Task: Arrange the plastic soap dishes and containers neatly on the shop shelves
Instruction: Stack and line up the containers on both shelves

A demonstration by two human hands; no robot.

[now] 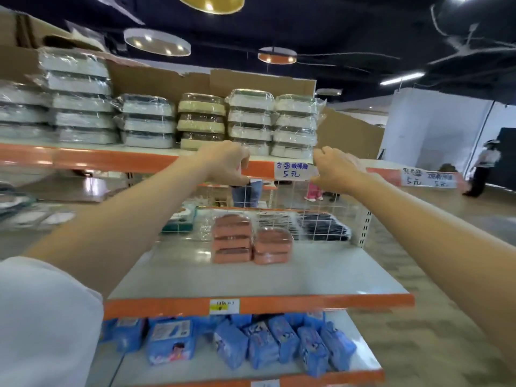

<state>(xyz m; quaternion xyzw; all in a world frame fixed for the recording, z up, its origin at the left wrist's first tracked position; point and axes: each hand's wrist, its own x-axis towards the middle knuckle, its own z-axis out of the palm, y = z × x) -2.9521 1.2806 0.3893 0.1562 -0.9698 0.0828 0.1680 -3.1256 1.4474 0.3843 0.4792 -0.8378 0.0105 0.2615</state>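
Both hands reach to the top shelf's orange edge [156, 160]: the left hand [226, 163] with fingers curled, the right hand [332, 170] loosely curled, neither visibly holding anything. Just above that edge stand wrapped white soap dishes [294, 125]; below it, pink soap dishes [233, 238].

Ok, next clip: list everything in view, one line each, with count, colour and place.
White dishes: several wrapped stacks, top shelf.
Beige dishes: one stack, brown lids, top shelf middle.
Pink dishes: two stacks, middle shelf.
Blue packs: many, bottom shelf.
Price tag: white, handwritten, top shelf edge.
Cardboard: brown, behind the top stacks.
Wire grid: white, behind the middle shelf.
Lamps: three round, ceiling.
Bystander: one, far right.
Left hand: fingers curled, at the shelf edge.
Right hand: fingers curled, beside the tag.
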